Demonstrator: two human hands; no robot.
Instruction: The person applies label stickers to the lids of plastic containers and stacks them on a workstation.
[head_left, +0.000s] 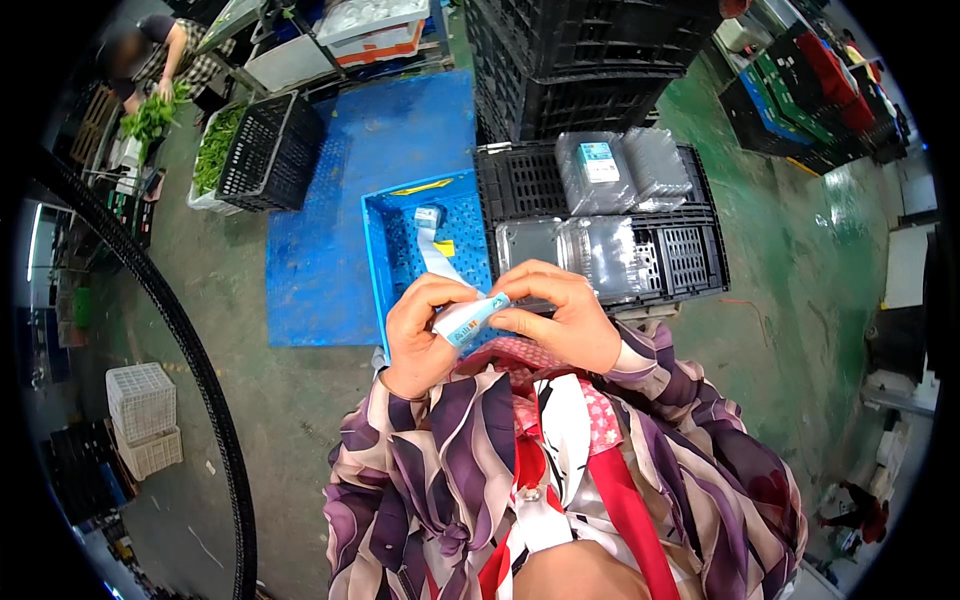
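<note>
Between my two hands is a printed label (471, 319) at the end of a white paper strip (439, 259). My left hand (420, 334) grips the strip and label from the left. The thumb and fingers of my right hand (559, 311) pinch the label's right corner. From there the strip runs back to a label roll (428, 217) inside a blue plastic crate (379, 247). To the right, clear plastic clamshell boxes (607, 251) rest on a black crate (525, 184). Behind them stands a stack of clear boxes (596, 180), its top one bearing a label.
Tall stacked black crates (585, 97) rise beyond the boxes. On the left, a black basket (274, 154) leans beside leafy greens (217, 150) on a blue board (405, 120). Another person (169, 60) handles greens at the far left. A black cable (187, 337) curves across the left side.
</note>
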